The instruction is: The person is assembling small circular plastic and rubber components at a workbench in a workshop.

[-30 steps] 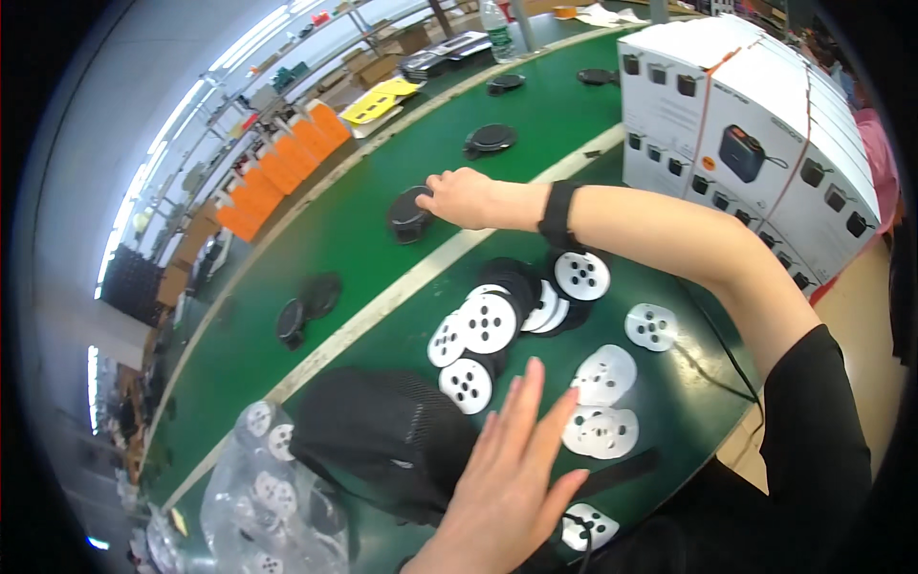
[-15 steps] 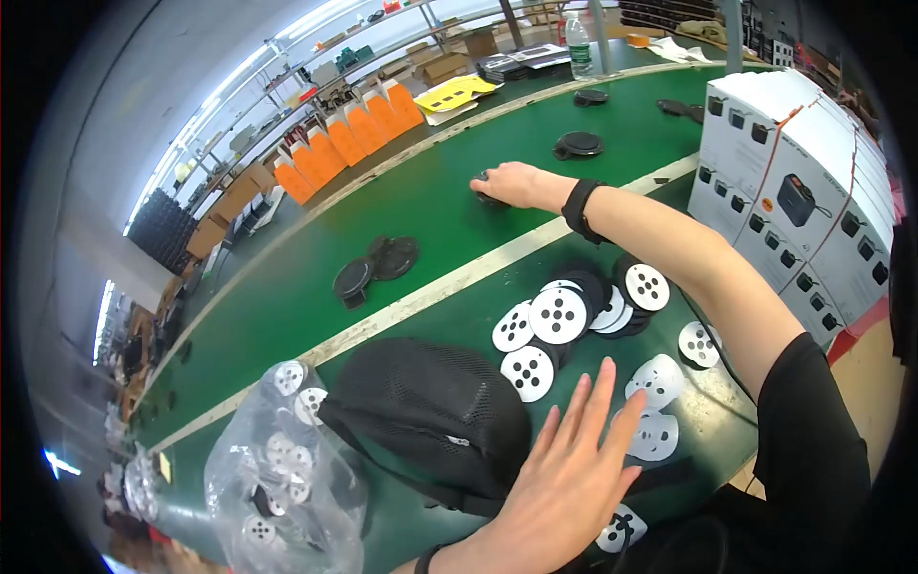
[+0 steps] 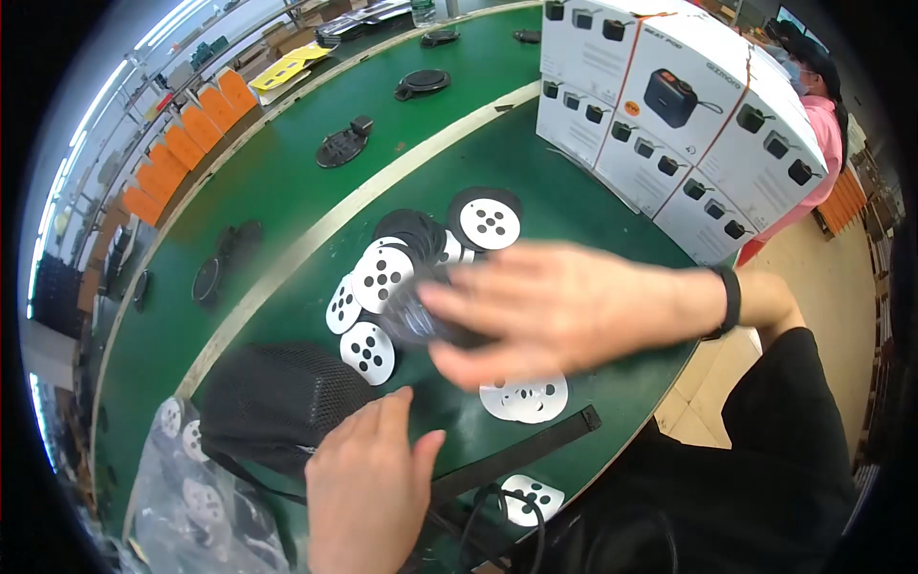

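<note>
Holding a dark round part [image 3: 411,320] seems to be the step in hand, and I judge that the next move calls for steady control near the white discs [image 3: 368,354] just beyond the right grip [image 3: 545,311]. This grip, blurred, is curled around the part; the left grip [image 3: 368,483], loosely spread and holding nothing visible, is beside the black bag [image 3: 277,402].

Right grip [image 3: 540,311] moved over discs [image 3: 382,268], black part [image 3: 416,314] lifted
</note>
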Motion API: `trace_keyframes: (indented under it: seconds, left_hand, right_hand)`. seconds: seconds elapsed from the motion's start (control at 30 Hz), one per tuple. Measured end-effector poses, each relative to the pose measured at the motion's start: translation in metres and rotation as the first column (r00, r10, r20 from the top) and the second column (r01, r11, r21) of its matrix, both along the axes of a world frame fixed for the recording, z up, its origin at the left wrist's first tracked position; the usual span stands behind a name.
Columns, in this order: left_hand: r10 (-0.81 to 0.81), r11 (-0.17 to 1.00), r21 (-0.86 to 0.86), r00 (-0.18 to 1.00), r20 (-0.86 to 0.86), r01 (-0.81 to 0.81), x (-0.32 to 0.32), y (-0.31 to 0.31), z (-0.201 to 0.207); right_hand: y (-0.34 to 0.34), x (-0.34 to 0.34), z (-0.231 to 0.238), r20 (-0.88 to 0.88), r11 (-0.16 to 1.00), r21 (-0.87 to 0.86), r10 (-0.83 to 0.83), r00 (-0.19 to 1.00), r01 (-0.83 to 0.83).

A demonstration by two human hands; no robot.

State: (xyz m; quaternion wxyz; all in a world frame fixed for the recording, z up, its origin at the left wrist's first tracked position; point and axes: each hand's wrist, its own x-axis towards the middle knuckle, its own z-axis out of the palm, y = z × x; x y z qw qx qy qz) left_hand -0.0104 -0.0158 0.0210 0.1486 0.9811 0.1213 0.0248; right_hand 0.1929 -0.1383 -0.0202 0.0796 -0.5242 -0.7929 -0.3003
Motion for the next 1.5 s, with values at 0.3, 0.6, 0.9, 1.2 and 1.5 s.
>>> trace_keyframes:
  seconds: [0.3,0.6,0.9,1.2,1.5]
  left_hand:
    - [0.022,0.999,-0.035,0.995,-0.092,-0.025,0.008,-0.006,0.003]
    - [0.021,0.992,-0.120,0.997,-0.075,-0.030,0.009,-0.006,0.002]
    - [0.070,0.972,-0.230,0.996,0.049,-0.057,0.017,-0.007,0.002]
    - [0.513,0.526,-0.845,0.757,0.405,0.096,0.020,-0.007,-0.005]
    - [0.321,0.808,-0.576,0.731,0.602,0.120,0.009,-0.015,0.007]
  right_hand:
    - [-0.012,0.004,-0.021,-0.621,0.959,-0.232,-0.018,0.783,-0.162]
    - [0.029,0.088,-0.032,-0.503,0.722,-0.561,-0.685,0.526,0.404]
    - [0.030,0.073,-0.005,-0.537,0.717,-0.501,-0.697,0.475,0.484]
    - [0.023,0.009,0.053,-0.955,0.880,-0.245,-0.292,-0.056,-0.406]
    - [0.030,-0.062,0.039,-0.917,0.997,0.046,0.066,0.394,-0.061]
